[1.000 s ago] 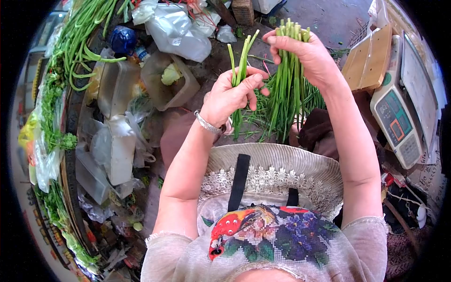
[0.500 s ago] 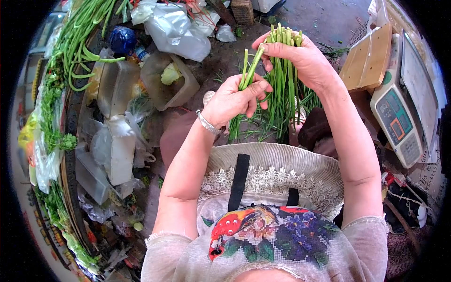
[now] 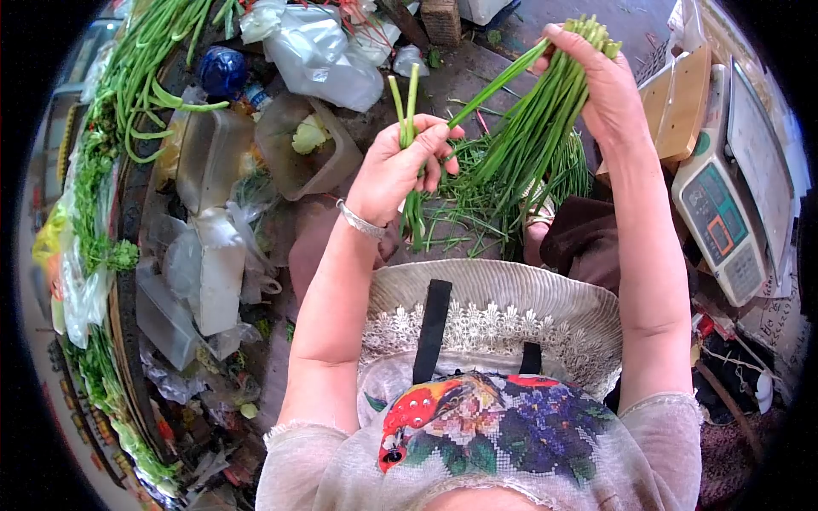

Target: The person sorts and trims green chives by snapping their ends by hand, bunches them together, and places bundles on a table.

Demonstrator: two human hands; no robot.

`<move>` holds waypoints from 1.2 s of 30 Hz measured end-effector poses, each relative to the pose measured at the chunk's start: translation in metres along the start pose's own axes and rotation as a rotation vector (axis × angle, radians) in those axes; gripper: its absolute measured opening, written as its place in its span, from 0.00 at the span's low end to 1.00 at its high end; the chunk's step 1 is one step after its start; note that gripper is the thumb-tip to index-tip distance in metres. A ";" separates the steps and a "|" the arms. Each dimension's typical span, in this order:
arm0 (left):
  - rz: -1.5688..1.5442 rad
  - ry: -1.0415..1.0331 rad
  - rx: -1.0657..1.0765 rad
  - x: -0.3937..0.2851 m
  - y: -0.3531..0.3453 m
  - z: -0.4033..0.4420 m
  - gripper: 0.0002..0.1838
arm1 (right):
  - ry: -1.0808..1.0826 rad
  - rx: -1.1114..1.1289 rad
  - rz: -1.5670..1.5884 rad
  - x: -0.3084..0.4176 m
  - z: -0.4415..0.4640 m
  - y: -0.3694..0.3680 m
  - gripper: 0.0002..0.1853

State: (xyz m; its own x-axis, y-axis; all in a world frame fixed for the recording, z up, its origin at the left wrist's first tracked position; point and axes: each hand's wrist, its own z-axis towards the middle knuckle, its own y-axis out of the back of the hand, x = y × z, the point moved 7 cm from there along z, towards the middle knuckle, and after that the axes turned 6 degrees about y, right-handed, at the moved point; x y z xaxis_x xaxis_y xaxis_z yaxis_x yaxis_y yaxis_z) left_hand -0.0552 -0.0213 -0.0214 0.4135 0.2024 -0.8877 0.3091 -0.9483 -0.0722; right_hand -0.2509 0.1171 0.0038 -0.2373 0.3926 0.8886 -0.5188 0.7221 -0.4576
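Note:
My right hand (image 3: 612, 94) grips a thick bundle of long green stalks (image 3: 538, 119), with the cut ends at the top and thin leaves hanging down to the left. My left hand (image 3: 407, 162) is closed around a few green stalks (image 3: 412, 95), their pale ends upright above the fist and their lower parts hanging below it. A thin green strand stretches between the left fingertips and the bundle's top. Beneath both hands, loose narrow green pieces (image 3: 469, 209) are scattered on the ground.
To the right stands a digital scale (image 3: 720, 213) beside a brown wooden board (image 3: 673, 106). Plastic tubs (image 3: 336, 166), bags (image 3: 315, 64) and a white box (image 3: 220, 281) crowd the left. Long green beans (image 3: 162, 43) hang over the edge at upper left.
My hands have moved apart: the right went up and right with the bundle, the left moved left with a few stalks. The bundle now slants, and a strand stretches between the hands.

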 end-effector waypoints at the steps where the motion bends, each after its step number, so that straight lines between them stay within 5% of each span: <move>1: -0.022 -0.004 -0.008 -0.001 0.003 0.000 0.16 | 0.035 -0.025 -0.019 0.003 0.001 0.005 0.12; 21: 0.092 -0.141 -0.423 0.006 0.048 0.004 0.19 | 0.088 -0.264 0.043 0.013 0.013 0.047 0.10; 28: 0.123 -0.113 -0.389 0.003 0.038 0.002 0.18 | 0.122 -0.262 0.052 0.013 0.013 0.047 0.10; 36: 0.414 -0.373 -0.524 -0.010 0.035 -0.002 0.16 | 0.129 -0.135 -0.060 0.010 0.005 0.024 0.10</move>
State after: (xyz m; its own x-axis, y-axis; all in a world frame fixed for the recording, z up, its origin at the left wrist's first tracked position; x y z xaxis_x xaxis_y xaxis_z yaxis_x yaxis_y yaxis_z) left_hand -0.0472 -0.0557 -0.0143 0.2966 -0.3287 -0.8967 0.5958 -0.6701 0.4427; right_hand -0.2698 0.1352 0.0015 -0.0977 0.4096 0.9070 -0.4119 0.8130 -0.4115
